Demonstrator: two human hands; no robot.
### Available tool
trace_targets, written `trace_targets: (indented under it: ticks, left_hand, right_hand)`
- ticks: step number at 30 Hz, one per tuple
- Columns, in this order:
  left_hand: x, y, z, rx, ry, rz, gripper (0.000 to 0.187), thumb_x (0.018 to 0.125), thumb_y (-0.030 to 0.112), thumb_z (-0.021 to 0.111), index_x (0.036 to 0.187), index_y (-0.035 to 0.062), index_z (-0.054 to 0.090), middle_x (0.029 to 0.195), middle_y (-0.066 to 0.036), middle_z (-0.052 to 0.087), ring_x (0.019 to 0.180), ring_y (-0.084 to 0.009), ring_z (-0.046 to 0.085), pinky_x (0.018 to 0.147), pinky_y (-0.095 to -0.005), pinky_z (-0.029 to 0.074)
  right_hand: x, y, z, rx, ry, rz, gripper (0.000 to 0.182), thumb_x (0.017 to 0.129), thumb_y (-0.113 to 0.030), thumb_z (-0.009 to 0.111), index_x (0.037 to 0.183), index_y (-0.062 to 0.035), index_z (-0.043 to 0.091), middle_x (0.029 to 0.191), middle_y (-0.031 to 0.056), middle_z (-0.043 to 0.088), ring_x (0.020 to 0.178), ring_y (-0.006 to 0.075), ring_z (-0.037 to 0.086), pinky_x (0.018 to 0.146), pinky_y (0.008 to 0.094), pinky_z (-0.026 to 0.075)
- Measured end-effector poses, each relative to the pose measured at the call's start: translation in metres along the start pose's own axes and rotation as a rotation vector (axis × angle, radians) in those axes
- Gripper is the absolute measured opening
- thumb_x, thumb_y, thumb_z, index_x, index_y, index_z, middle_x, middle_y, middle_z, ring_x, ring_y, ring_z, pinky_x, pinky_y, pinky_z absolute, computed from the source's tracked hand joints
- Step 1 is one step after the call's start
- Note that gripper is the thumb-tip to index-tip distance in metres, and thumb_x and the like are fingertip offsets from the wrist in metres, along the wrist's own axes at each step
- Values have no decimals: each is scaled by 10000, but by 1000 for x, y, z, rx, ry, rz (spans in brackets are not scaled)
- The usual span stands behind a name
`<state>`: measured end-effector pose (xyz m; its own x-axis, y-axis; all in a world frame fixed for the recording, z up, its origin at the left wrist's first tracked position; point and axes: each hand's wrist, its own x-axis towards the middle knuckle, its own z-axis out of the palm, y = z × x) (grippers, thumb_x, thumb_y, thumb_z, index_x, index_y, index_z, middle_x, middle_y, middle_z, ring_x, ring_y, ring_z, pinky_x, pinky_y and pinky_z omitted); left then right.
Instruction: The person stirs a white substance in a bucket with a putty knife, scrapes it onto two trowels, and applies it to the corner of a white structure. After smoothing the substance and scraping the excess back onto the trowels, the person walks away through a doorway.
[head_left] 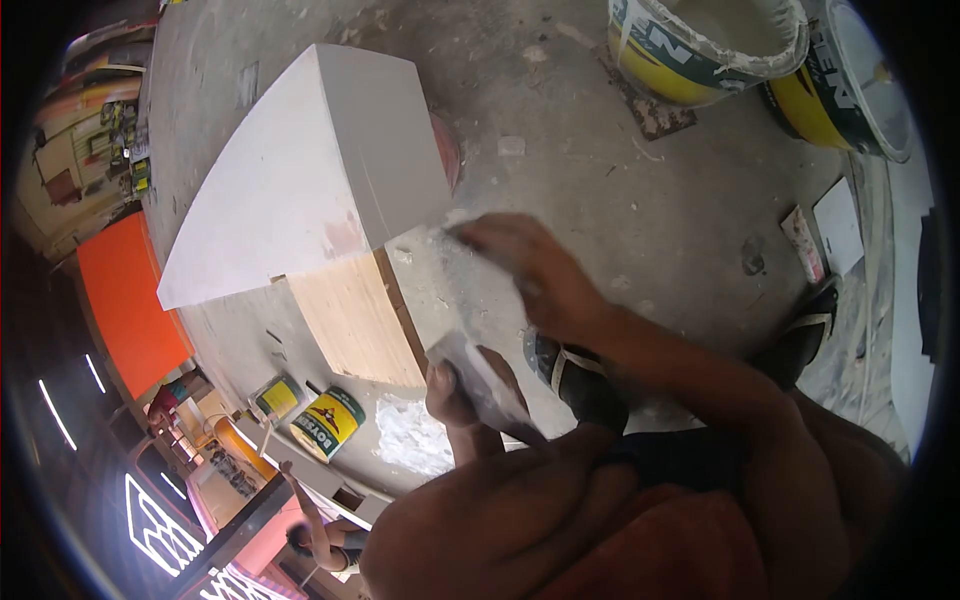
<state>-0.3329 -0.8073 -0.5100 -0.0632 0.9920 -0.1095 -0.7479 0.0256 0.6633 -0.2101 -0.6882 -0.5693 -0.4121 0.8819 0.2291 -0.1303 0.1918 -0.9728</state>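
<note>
My left hand [456,402] is closed around a flat grey piece [482,380], the thumb on one side and fingers on the other. My right hand [530,268] is blurred, its fingers bunched near the corner of a large white and grey angular form [270,180]. A dark tip shows at those fingers, too smeared to make out. A pale wooden panel [350,320] adjoins the form's lower edge, just beyond my left hand. White crumpled material [412,436] lies on the floor beside my left wrist.
Two large yellow-green buckets [690,75] [822,100] stand at the upper right. Two paint cans [328,424] [278,396] sit at lower left, near an orange panel [132,300]. A person [318,535] is in the background. Flat scraps [838,226] lie at right.
</note>
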Motion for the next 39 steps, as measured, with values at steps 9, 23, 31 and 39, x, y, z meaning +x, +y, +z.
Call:
trace_targets:
  ticks: [9, 23, 31, 39]
  left_hand:
    - [18, -13, -8, -15, 563, -64, 515, 924, 384, 509, 1256, -10, 498, 1146, -135, 603, 985, -232, 609, 846, -337, 497]
    - [-33, -4, -31, 185, 350, -196, 556, 831, 361, 700, 1080, -113, 549, 939, -160, 632, 828, -232, 629, 732, -318, 501]
    - [-42, 0, -34, 179, 491, -181, 566, 846, 334, 687, 1159, -111, 531, 995, -189, 646, 871, -269, 645, 786, -359, 516]
    - [-26, 2, -24, 32, 314, -169, 563, 833, 379, 682, 1028, -138, 573, 919, -229, 655, 778, -275, 652, 690, -350, 526]
  right_hand:
    - [0, -44, -39, 252, -275, -391, 689, 672, 15, 689, 1331, -108, 529, 1318, 155, 469, 1210, 361, 474, 1046, 445, 366]
    - [159, 51, -14, -194, 112, -125, 572, 807, 115, 450, 1339, -94, 478, 1292, 162, 462, 1220, 335, 445, 1050, 392, 366]
    - [117, 43, 21, -133, 151, -132, 585, 766, 113, 519, 1326, -45, 458, 1288, 182, 437, 1213, 363, 432, 1047, 420, 368]
    - [28, 7, 39, -39, 42, 8, 678, 730, 178, 504, 1356, -75, 442, 1332, 171, 410, 1245, 361, 408, 1068, 417, 354]
